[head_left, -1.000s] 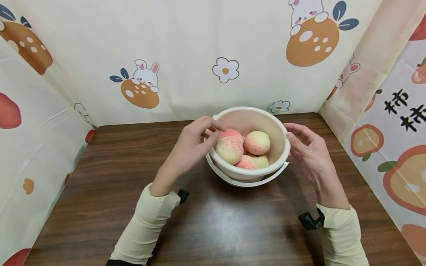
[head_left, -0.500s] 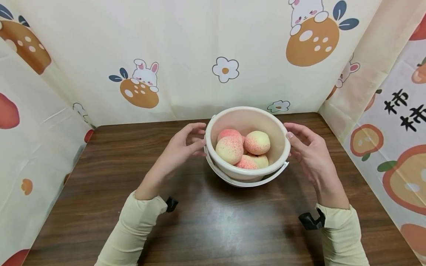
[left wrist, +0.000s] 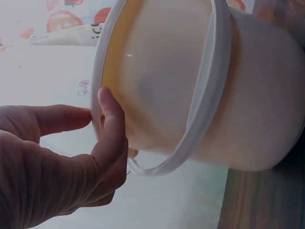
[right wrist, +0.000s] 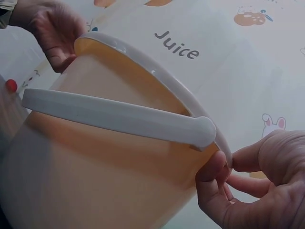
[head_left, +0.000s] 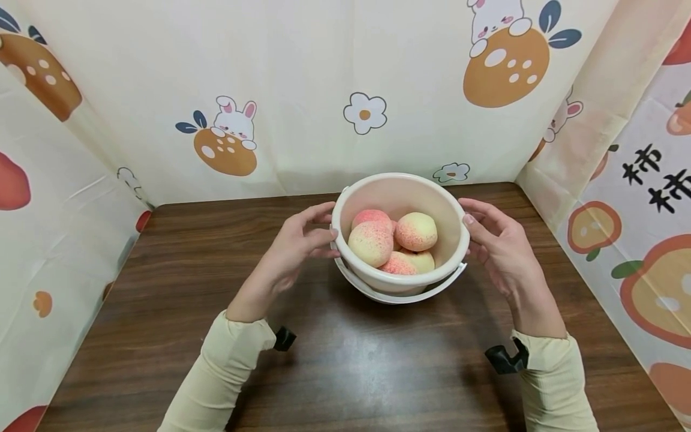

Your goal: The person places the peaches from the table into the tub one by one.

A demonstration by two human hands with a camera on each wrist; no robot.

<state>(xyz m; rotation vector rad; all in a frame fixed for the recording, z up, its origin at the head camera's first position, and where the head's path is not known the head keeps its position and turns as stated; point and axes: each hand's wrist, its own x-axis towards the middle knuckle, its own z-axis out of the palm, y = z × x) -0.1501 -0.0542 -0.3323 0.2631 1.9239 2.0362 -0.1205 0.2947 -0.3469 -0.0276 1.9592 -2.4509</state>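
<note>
A cream-white bucket (head_left: 402, 193) stands at the back of the wooden table, with several pink-and-yellow peaches (head_left: 371, 243) lying inside it. Its white handle (head_left: 390, 298) hangs down along the front. On the left side, my left hand (head_left: 291, 246) pinches the rim, its thumb and curled fingers on either face, as the left wrist view shows with the hand (left wrist: 62, 167) close up. Opposite it, my right hand (head_left: 504, 252) grips the right rim between thumb and bent fingers; in the right wrist view this hand (right wrist: 267, 186) sits just below the handle joint (right wrist: 204, 132).
Behind the bucket hangs a patterned curtain (head_left: 302, 72) close to the table's (head_left: 216, 258) back edge. More printed cloth (head_left: 610, 198) closes off the right side, and another sheet (head_left: 59, 228) the left. Each wrist has a black mount (head_left: 506, 358) on it.
My left hand has come out from over the peaches, drawn back leftward, and now holds the left rim. The right hand and the bucket have stayed in place.
</note>
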